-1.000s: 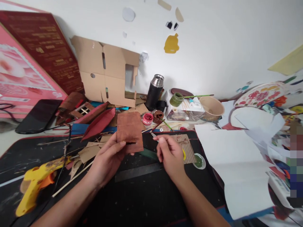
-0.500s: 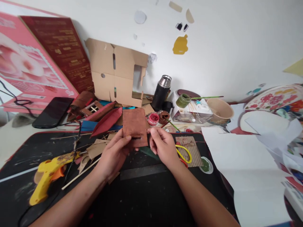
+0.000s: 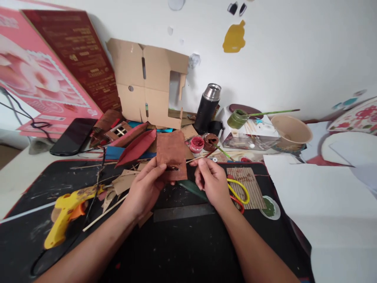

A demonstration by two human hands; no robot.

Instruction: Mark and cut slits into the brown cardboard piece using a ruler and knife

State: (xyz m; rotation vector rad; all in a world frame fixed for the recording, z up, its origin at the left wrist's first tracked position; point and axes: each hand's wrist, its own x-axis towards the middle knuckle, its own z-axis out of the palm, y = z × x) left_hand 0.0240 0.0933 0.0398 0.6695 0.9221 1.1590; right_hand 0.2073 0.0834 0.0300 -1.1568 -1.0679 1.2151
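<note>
A reddish-brown painted cardboard piece (image 3: 171, 147) with a narrow slot in its lower part is held upright over the black mat. My left hand (image 3: 149, 184) grips it at the lower left, the thumb on its face beside the slot. Just to its right, my right hand (image 3: 212, 179) is closed, thumb against a curled index finger. Whatever is in that pinch, if anything, is too small to make out. Behind the right wrist lie scissors with yellow and red handles (image 3: 246, 195), partly covered by the hand.
A yellow glue gun (image 3: 69, 212) and cardboard scraps (image 3: 125, 181) lie left. Behind stand paint jars (image 3: 196, 144), a black thermos (image 3: 206, 112) and painted cardboard parts (image 3: 138, 147). At right are corrugated cardboard (image 3: 250, 184), a green paint dish (image 3: 272, 208) and white paper (image 3: 306, 204).
The view has shifted, so most things sit farther right in it. My right fingers have come slightly away from the cardboard's right edge. My left hand keeps its hold.
</note>
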